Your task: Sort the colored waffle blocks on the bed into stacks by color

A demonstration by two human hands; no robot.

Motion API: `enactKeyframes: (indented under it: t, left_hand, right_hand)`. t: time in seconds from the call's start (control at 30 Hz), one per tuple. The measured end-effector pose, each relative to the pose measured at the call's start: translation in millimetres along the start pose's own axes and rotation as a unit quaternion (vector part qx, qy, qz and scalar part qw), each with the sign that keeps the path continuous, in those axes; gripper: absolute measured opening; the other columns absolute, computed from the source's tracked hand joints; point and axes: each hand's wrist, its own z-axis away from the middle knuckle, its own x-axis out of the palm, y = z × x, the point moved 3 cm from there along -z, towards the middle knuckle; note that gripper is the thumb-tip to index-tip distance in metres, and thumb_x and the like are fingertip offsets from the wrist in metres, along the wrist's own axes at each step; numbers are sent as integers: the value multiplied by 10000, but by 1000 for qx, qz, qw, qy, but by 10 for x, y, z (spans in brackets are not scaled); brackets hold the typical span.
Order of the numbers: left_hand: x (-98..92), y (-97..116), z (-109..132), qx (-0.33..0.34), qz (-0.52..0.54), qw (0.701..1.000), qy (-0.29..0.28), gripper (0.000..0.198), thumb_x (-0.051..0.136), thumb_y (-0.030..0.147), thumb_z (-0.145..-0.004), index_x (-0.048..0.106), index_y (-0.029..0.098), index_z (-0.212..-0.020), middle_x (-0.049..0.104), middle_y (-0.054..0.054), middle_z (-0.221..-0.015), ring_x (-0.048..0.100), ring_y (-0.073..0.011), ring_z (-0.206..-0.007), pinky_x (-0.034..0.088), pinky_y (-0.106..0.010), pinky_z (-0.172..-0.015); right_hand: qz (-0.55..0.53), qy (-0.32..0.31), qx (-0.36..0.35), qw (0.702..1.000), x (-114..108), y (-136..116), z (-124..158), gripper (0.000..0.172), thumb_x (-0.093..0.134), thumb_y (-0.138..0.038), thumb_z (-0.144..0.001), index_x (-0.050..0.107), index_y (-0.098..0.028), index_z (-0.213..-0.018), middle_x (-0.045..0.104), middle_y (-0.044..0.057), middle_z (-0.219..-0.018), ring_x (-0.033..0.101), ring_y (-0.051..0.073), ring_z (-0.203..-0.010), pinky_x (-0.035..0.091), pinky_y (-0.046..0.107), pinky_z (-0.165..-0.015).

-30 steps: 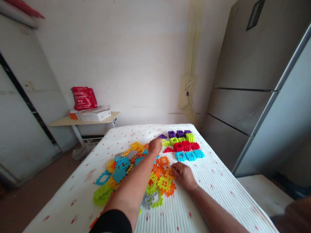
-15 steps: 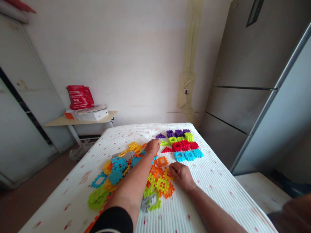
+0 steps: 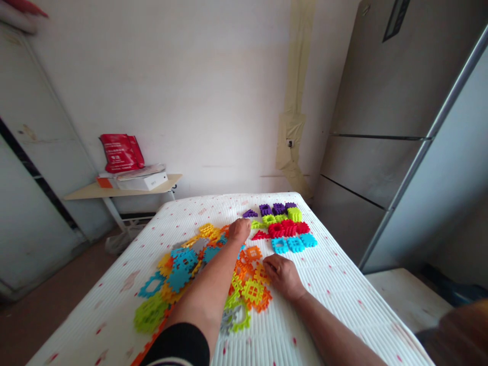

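Note:
A loose pile of coloured plastic interlocking tiles (image 3: 198, 269) lies on a white table (image 3: 335, 295). Beyond it sit sorted rows: purple tiles (image 3: 276, 208), lime tiles (image 3: 280, 217), red tiles (image 3: 285, 229) and blue tiles (image 3: 293, 244). My left hand (image 3: 240, 230) reaches far over the pile, fingers curled shut, close to the lime and red rows; what it holds is hidden. My right hand (image 3: 280, 274) rests palm down at the pile's right edge, fingers curled on orange tiles (image 3: 259, 274).
A steel fridge (image 3: 385, 127) stands at the right, close to the table. At the back left a small side table (image 3: 122, 190) carries a red bag (image 3: 120, 152) and a white box. A low white surface (image 3: 404, 300) lies at the right.
My left hand drew back slightly from the sorted rows toward the pile. My right hand stayed on the orange tiles. The view shifted a little.

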Motion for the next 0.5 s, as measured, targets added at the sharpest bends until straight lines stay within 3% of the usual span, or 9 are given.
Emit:
enactKeyframes:
  t: [0.27, 0.4, 0.5]
  left_hand:
    - [-146, 46, 57, -1, 35, 999, 17, 224, 482, 187, -819, 682, 255, -892, 685, -24, -969, 601, -150, -905, 410, -224, -722]
    - [-444, 23, 96, 11, 67, 997, 35, 236, 468, 221, -832, 678, 249, -936, 686, -15, -994, 601, -145, -902, 405, -220, -719]
    - [-718, -82, 267, 43, 92, 995, 27, 240, 489, 217, -810, 678, 239, -956, 697, 2, -954, 609, -127, -859, 402, -205, -699]
  right_hand:
    - [-13, 23, 11, 1000, -20, 61, 10, 279, 408, -270, -891, 657, -200, -785, 667, 36, -731, 609, 133, -667, 432, 218, -612]
    - [-47, 40, 58, 996, -29, 198, 13, 258, 435, -283, -864, 673, -192, -824, 691, 46, -782, 631, 153, -692, 453, 237, -627]
    - [-70, 35, 98, 992, -12, 281, 11, 272, 438, -308, -851, 680, -185, -829, 702, 50, -808, 642, 173, -723, 460, 257, -646]
